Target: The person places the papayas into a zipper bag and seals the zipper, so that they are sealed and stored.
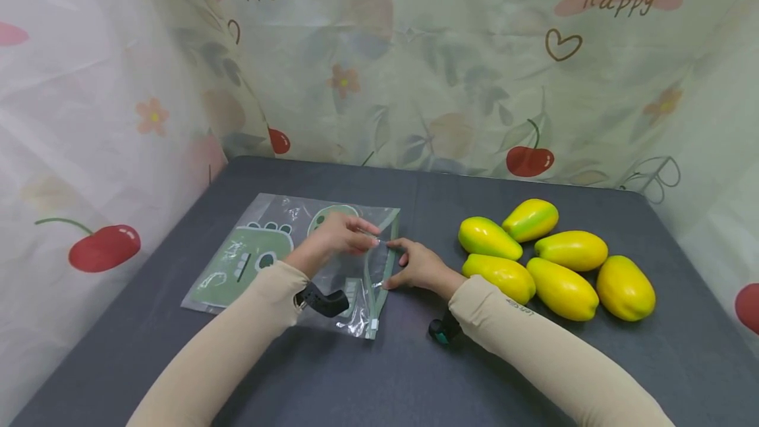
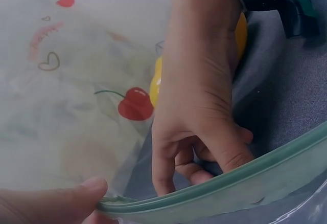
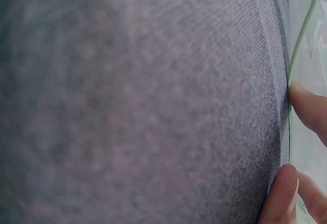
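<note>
A clear zip bag (image 1: 332,262) with green cartoon pictures lies flat, its green-edged mouth toward the right. My left hand (image 1: 340,232) reaches over the bag and pinches the upper layer at the mouth, lifting it into a curve. In the left wrist view, the left thumb (image 2: 76,196) is on the raised green rim (image 2: 214,185). My right hand (image 1: 423,269) is at the mouth's right edge, thumb and forefinger spread apart and their tips touching the lower edge. A white slider (image 1: 373,325) sits at the near end of the zip.
Several yellow papayas (image 1: 562,287), some tinged green, lie grouped on the right of the dark cloth-covered table (image 1: 379,381), just beyond the right forearm. A patterned curtain (image 1: 415,71) surrounds the back and sides. Black camera mounts (image 1: 325,300) are strapped to both wrists.
</note>
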Motion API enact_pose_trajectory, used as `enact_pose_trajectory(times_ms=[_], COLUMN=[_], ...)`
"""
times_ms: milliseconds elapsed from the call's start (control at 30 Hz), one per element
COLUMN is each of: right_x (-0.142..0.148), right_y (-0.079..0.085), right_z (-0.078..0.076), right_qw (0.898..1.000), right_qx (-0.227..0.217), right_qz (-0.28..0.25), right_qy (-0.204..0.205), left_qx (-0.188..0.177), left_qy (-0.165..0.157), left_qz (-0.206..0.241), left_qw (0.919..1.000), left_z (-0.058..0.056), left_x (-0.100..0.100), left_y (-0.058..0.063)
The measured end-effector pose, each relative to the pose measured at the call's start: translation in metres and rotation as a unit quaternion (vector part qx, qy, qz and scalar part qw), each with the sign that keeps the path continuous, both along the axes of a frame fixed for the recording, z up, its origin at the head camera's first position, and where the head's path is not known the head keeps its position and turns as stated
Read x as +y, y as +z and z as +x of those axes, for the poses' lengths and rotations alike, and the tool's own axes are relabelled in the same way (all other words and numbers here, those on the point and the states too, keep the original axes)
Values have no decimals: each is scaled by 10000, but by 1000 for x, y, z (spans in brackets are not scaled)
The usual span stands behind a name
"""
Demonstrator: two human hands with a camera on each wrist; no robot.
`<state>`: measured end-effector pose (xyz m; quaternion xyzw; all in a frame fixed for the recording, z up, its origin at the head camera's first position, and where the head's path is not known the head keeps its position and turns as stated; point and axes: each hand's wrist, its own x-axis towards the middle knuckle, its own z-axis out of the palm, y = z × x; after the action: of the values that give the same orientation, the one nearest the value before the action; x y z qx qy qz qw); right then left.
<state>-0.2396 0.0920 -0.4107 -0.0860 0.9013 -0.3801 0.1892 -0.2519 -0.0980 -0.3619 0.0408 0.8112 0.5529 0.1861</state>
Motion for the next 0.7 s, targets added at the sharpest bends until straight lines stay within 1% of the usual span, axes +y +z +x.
enact_pose_trajectory(times_ms=[233, 367, 533, 633, 700], right_x=[-1, 3, 12, 21, 30], right_y=[2, 5, 16, 26, 35], right_z=[1, 2, 5, 9, 12], right_qw=[9998, 9995, 9966, 9949, 9934], right_qx=[125, -126, -453, -460, -389], right_qz=[48, -250, -678, -869, -1011], right_qy=[128, 110, 114, 239, 374], left_qx=[-185, -237, -253, -267, -270], left_qy=[228, 287, 376, 422, 424], left_qz=[128, 161, 182, 226, 258], left_qw=[9995, 9992, 9988, 9985, 9984], left_z=[1, 1, 0, 0, 0], left_x=[1, 1, 1, 1, 2], left_y=[-3, -5, -6, -7, -7])
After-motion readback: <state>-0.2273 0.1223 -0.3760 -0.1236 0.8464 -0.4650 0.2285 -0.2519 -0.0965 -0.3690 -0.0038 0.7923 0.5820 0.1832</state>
